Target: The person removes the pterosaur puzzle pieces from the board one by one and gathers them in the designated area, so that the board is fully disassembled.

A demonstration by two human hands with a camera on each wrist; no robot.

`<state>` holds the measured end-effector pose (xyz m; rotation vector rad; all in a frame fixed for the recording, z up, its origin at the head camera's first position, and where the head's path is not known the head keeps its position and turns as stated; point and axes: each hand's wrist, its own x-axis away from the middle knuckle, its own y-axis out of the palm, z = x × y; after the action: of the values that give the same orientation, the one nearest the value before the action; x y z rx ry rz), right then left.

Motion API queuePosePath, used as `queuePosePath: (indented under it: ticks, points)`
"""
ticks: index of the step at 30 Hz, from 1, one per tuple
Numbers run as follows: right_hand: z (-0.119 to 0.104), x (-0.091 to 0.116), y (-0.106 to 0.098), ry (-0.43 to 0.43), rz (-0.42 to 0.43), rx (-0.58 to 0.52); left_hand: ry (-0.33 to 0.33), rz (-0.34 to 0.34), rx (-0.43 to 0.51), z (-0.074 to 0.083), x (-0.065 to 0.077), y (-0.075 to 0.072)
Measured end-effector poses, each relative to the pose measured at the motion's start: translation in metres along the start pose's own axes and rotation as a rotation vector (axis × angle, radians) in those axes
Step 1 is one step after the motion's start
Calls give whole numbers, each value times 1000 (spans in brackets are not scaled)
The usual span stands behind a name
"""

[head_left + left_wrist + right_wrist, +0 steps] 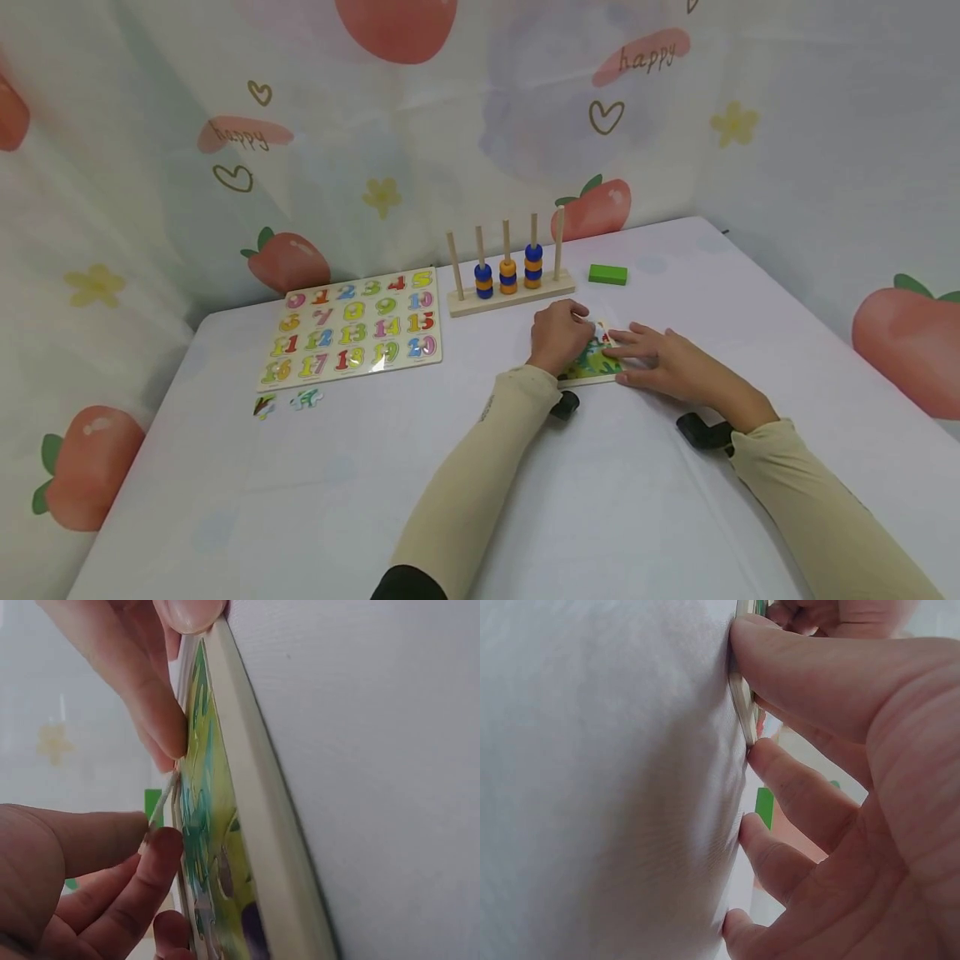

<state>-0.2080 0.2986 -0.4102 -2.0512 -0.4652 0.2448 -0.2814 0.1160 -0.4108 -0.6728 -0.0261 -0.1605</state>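
Observation:
A small picture puzzle board point(597, 363) with a green and yellow scene lies flat on the white table. My left hand point(558, 340) is over its left part and pinches a thin puzzle piece point(163, 799) between thumb and fingers. That piece appears almost edge-on, tilted just above the board, so its picture cannot be made out. From the right, my right hand point(670, 372) rests with fingers spread; its thumb point(780, 660) touches the board's edge, and other fingertips reach down to the tablecloth. Both hands hide parts of the board.
Two loose puzzle pieces, one dark point(264, 406) and one green-white point(306, 399), lie at the left. Behind them is a number board point(360, 377). A wooden peg abacus point(513, 299) with blue and orange beads and a green block point(607, 274) stand farther back.

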Motion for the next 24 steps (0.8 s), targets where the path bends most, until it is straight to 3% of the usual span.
queuePosePath:
  ticks: [3, 9, 18, 24]
  points:
    - [0, -1, 0, -6, 1, -4, 13, 4, 24, -2, -1, -1]
    - [1, 0, 0, 6, 2, -7, 27, -35, 209, -7, 1, -11]
    - [3, -1, 1, 39, -19, -18, -23, -72, 324, -18, 12, -44]
    - [3, -5, 1, 53, -26, -25, 1, -58, 369, -39, 17, -71]
